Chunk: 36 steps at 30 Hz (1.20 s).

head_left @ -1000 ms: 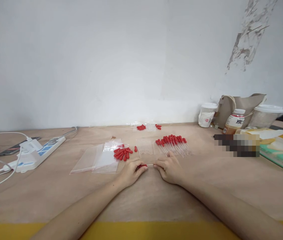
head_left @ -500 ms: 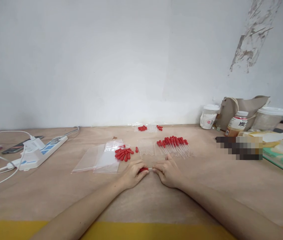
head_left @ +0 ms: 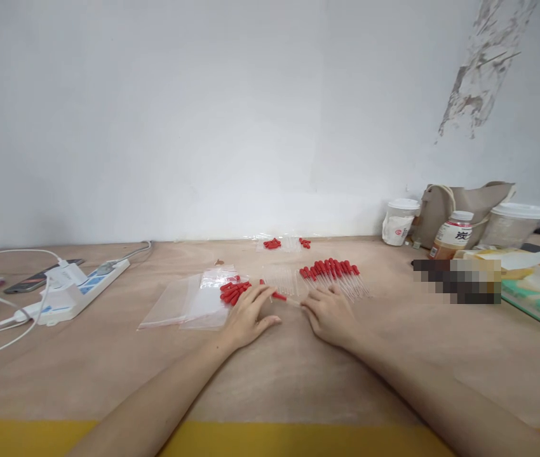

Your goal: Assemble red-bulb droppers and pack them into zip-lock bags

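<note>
My right hand point(head_left: 331, 312) pinches the clear tube of a dropper point(head_left: 279, 296) whose red rubber bulb points left, toward my other hand. My left hand point(head_left: 249, 317) is open, its fingers spread beside that bulb and over the near side of a pile of loose red bulbs point(head_left: 232, 292). Just beyond the hands lies a row of bare clear tubes point(head_left: 279, 279), with one red bulb at its left end partly hidden by my fingers. To the right, a row of droppers with red bulbs point(head_left: 331, 269) lies side by side, tubes toward me.
Clear plastic bags point(head_left: 175, 304) lie flat at the left, partly under the loose bulbs. A white power strip point(head_left: 77, 304) with cables is further left. More red bulbs point(head_left: 272, 244) sit by the wall. A lidded cup point(head_left: 398, 222), bottle point(head_left: 453, 236) and bag stand at the right.
My left hand has let go of the red bulb and opened, moving slightly left and away. My right hand has shifted a little forward, still with the dropper, whose bulb is now exposed.
</note>
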Tool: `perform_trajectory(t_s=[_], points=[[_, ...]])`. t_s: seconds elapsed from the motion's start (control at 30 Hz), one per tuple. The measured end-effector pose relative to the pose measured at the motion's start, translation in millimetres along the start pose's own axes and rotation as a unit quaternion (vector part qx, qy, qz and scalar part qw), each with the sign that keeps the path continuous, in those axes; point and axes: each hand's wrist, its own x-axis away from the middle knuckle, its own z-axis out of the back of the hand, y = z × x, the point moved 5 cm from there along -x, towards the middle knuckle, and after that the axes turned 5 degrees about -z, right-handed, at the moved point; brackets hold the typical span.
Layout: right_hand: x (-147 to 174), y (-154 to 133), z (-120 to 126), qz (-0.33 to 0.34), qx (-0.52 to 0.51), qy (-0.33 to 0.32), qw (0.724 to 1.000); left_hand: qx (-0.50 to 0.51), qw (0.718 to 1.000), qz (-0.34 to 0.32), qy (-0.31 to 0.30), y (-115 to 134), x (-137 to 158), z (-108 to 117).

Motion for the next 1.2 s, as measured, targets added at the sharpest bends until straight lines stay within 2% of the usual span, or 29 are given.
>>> perform_trajectory(t_s=[0.07, 0.17, 0.3, 0.43, 0.57, 0.73, 0.83, 1.03, 1.2], points=[[-6.5, 20.8, 2.9, -0.11, -0.017, 0.024, 0.993, 0.023, 0.999, 0.033, 0.001, -1.6, 2.4, 0.0], [-16.6, 53.6, -0.7, -0.256, -0.017, 0.021, 0.966, 0.04, 0.999, 0.028, -0.021, -1.4, 3.9, -3.8], [-27.9, 79.4, -14.7, -0.331, 0.004, -0.002, 0.944, 0.031, 0.999, 0.0, -0.025, -0.5, 3.8, -6.3], [-30.8, 87.2, -27.6, -0.356, 0.015, -0.015, 0.934, -0.006, 0.999, 0.031, -0.007, -1.9, 3.8, -3.3], [-28.4, 87.3, -30.3, -0.369, 0.035, -0.028, 0.929, -0.062, 0.995, 0.072, 0.009, -5.4, 3.0, 1.5], [-35.8, 67.5, -26.1, -0.3, 0.028, -0.005, 0.953, -0.12, 0.979, 0.16, 0.031, -26.6, 5.2, 10.8], [-46.3, 51.2, -31.5, -0.277, 0.025, -0.035, 0.96, -0.135, 0.972, 0.193, 0.02, -41.0, 9.5, 17.1], [-65.5, 39.5, -46.6, -0.328, 0.039, -0.105, 0.938, -0.148, 0.97, 0.193, 0.005, -54.6, 16.3, 26.7], [-72.8, 38.3, -55.4, -0.338, 0.04, -0.122, 0.932, -0.173, 0.971, 0.166, 0.02, -52.7, 10.7, 24.4]])
